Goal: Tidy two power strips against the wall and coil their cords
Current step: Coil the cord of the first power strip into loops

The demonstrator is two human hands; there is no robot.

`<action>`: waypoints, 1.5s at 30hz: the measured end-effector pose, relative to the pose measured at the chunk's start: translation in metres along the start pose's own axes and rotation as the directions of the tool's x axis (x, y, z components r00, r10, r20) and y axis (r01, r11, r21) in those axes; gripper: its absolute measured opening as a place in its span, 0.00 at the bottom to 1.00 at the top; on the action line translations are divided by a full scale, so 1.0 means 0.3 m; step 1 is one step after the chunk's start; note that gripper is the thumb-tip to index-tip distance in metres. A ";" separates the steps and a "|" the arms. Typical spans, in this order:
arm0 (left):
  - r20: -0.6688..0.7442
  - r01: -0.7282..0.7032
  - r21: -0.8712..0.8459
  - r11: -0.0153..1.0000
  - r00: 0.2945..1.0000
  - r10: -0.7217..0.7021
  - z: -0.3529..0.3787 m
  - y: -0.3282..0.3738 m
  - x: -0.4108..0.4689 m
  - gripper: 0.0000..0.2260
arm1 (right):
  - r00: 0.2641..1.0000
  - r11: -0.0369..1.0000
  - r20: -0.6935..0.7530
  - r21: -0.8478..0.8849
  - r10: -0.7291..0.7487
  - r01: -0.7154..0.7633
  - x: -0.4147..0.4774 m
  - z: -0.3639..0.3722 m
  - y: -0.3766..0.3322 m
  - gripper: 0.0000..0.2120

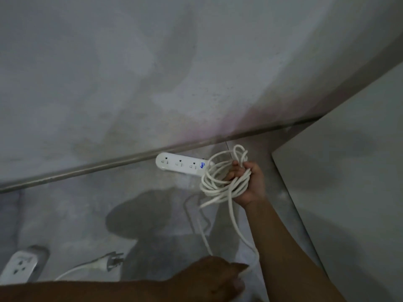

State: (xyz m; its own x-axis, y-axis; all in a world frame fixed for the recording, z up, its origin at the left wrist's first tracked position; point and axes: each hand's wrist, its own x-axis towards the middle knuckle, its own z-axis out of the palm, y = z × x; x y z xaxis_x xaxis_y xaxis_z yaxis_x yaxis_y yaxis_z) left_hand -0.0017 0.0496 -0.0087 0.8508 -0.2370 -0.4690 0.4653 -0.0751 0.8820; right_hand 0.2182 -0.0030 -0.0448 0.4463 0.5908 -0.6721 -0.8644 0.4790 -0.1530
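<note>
A white power strip [180, 164] lies on the floor, close to the base of the wall. Its white cord [220, 182] is wound in several loops, and my right hand [249, 182] is closed around that coil just right of the strip. A loose length of the cord runs down to my left hand [220, 277] at the bottom, which pinches it between the fingers. A second white power strip [18, 265] lies at the lower left edge, partly cut off. A white plug [104, 263] with its cord lies on the floor beside it.
The grey wall meets the floor along a metal skirting strip [109, 165]. A pale flat panel [349, 171] stands at the right, close to my right arm. My shadow falls on the glossy floor [76, 214].
</note>
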 end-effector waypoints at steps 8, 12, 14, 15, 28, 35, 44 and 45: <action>-0.318 0.124 -0.657 0.744 0.849 -0.423 -0.144 -0.051 0.172 0.08 | 0.988 0.998 -0.140 -0.009 -0.066 0.065 0.012 0.057 -0.005 0.07; -0.068 0.178 -0.849 0.498 0.896 -0.438 -0.246 -0.051 0.304 0.14 | 0.999 0.999 -0.038 0.046 -0.023 0.025 0.020 0.040 0.018 0.09; -0.048 0.187 -0.851 0.490 0.903 -0.428 -0.314 -0.069 0.330 0.19 | 1.000 0.998 0.028 0.062 0.008 -0.010 0.018 0.017 0.019 0.08; -0.027 0.202 -0.858 0.473 0.901 -0.434 -0.336 -0.086 0.336 0.21 | 0.998 0.998 0.063 0.059 0.028 -0.032 0.013 0.000 0.021 0.07; 0.282 0.486 -0.593 0.642 0.872 -0.400 -0.463 0.024 0.392 0.35 | 0.947 0.996 0.312 0.020 0.075 -0.085 -0.028 -0.063 0.042 0.06; 0.131 0.263 -0.900 0.348 0.923 -0.361 -0.409 0.029 0.456 0.18 | 1.000 0.997 0.017 -0.081 0.001 0.000 -0.033 -0.038 0.079 0.12; 0.075 0.220 -0.909 0.355 0.922 -0.379 -0.430 0.010 0.414 0.16 | 0.998 0.909 -0.046 -0.411 0.051 -0.065 -0.090 0.024 0.087 0.29; 0.058 0.223 -0.905 0.362 0.908 -0.415 -0.432 0.013 0.419 0.12 | 0.997 0.901 -0.063 -0.431 0.034 -0.058 -0.088 0.024 0.075 0.32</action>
State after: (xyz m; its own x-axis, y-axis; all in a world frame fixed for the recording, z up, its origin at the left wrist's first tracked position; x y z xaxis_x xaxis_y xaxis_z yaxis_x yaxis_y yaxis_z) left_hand 0.1389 0.1450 -0.0702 0.5657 -0.2398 -0.7890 0.5793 0.7965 0.1733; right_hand 0.1886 -0.0032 -0.0253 0.4014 0.5642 -0.7215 -0.9040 0.1177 -0.4109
